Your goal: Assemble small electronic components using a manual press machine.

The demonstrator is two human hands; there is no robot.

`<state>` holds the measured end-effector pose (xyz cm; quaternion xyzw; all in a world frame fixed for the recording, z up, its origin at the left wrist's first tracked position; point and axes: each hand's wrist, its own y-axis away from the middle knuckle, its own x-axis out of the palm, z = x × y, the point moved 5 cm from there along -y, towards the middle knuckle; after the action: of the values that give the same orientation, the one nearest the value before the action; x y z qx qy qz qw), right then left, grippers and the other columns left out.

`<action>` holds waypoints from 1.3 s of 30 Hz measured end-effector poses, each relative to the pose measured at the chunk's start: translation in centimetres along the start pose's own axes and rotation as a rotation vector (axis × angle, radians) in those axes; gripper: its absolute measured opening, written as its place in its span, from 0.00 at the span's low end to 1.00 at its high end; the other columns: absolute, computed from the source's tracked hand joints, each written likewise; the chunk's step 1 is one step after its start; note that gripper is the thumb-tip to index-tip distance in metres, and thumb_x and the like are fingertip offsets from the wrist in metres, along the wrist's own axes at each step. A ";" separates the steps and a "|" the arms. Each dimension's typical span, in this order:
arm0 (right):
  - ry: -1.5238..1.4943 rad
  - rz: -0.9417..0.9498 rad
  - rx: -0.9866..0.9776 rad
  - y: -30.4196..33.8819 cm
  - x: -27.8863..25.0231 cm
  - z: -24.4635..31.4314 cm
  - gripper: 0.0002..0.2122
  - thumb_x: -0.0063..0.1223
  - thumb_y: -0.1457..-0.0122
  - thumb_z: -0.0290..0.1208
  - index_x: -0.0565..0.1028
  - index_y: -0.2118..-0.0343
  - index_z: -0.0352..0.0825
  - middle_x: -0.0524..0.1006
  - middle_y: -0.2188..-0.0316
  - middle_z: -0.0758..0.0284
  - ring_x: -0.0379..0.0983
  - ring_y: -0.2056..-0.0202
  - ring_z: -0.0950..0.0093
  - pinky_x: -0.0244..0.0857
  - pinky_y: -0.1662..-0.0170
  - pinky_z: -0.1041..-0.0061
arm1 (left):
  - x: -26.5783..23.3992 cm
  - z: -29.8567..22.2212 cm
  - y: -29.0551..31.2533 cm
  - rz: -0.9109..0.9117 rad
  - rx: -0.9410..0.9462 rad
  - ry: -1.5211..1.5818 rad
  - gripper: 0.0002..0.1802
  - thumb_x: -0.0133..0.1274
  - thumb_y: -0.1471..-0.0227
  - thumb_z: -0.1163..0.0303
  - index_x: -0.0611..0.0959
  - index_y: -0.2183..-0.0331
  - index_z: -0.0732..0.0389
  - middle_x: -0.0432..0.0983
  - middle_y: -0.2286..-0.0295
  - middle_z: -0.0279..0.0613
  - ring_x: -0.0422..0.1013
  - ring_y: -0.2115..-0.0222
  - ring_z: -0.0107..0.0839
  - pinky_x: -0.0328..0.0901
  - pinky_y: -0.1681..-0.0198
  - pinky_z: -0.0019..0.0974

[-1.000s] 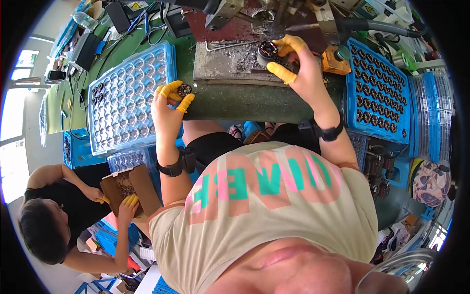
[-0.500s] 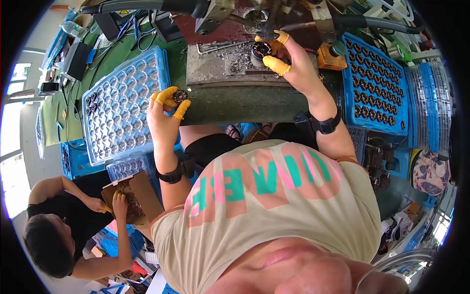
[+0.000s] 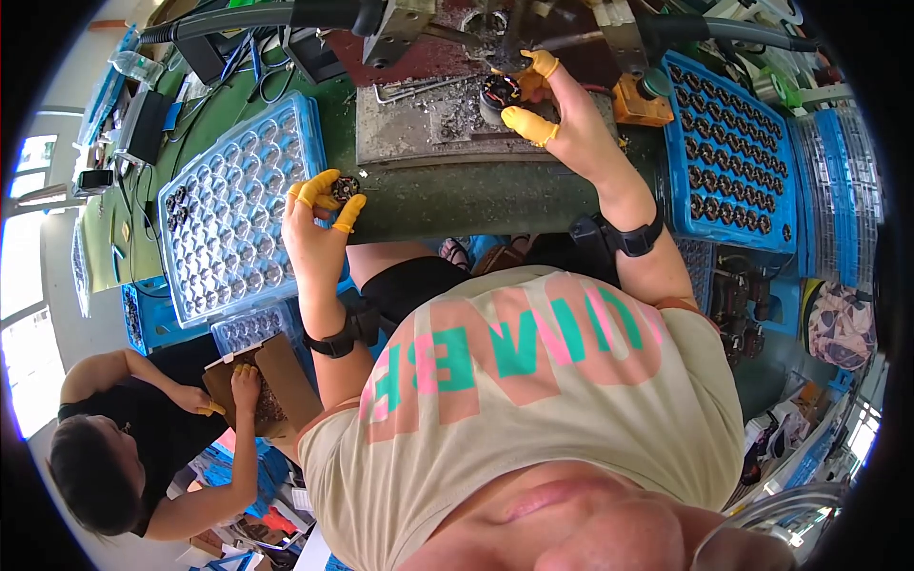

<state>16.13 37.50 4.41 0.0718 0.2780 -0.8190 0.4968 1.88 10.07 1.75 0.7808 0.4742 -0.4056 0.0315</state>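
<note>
My left hand [image 3: 319,214], with yellow finger cots on its fingertips, pinches a small round wound motor stator [image 3: 347,189] beside the left tray. Over the machine's base my right hand [image 3: 562,119], in similar cots, has its thumb and index finger spread wide. Just left of them a second stator [image 3: 501,90], dark with copper and red wire showing, sits on a round metal holder [image 3: 491,115]. The other right fingers are partly hidden behind the thumb and lie close to this stator; I cannot tell whether they touch it.
A clear-pocketed blue tray [image 3: 243,205] lies left, with a few stators at its far-left corner. A blue tray [image 3: 678,181] full of stators stands right. Metal chips and hex keys [image 3: 419,88] lie on the machine plate [image 3: 390,133]. A co-worker [image 3: 124,428] reaches into a cardboard box [image 3: 290,381].
My right index finger has lifted and the right fingers have spread, so the seated stator shows more. My left hand keeps its stator. The co-worker's hand has shifted in the box.
</note>
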 end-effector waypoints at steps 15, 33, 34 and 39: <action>0.061 0.025 0.023 -0.7 -0.1 1.3 0.26 0.65 0.49 0.31 0.69 0.47 0.33 0.77 0.63 0.68 0.73 0.64 0.77 0.65 0.57 0.78 | 0.1 0.5 0.2 -0.018 0.035 -0.014 0.21 0.69 0.63 0.73 0.82 0.62 0.61 0.73 0.72 0.37 0.68 0.75 0.29 0.63 0.71 0.31; 0.165 -0.350 -0.145 8.9 -3.6 1.3 0.20 0.71 0.58 0.26 0.76 0.60 0.35 0.75 0.62 0.67 0.69 0.67 0.77 0.65 0.64 0.79 | 5.5 -13.0 -6.0 0.047 0.331 0.266 0.23 0.71 0.65 0.67 0.84 0.63 0.62 0.76 0.67 0.43 0.74 0.66 0.39 0.68 0.60 0.35; 0.171 -0.356 -0.138 9.8 -3.5 0.8 0.20 0.72 0.58 0.26 0.76 0.60 0.35 0.75 0.63 0.67 0.69 0.68 0.77 0.65 0.64 0.80 | 6.3 -13.2 -6.3 0.038 0.384 0.264 0.23 0.71 0.65 0.67 0.84 0.63 0.62 0.76 0.67 0.44 0.74 0.66 0.41 0.68 0.60 0.36; 0.153 -0.394 -0.012 13.7 -4.2 -2.1 0.21 0.71 0.58 0.25 0.76 0.59 0.33 0.74 0.64 0.68 0.68 0.69 0.78 0.64 0.66 0.81 | 7.5 -13.4 -6.8 0.076 0.367 0.212 0.25 0.71 0.64 0.66 0.83 0.61 0.64 0.76 0.66 0.44 0.73 0.66 0.37 0.67 0.60 0.35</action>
<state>29.57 37.04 -0.95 0.0751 0.3284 -0.8908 0.3049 6.37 24.95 8.04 0.8291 0.3634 -0.3991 -0.1460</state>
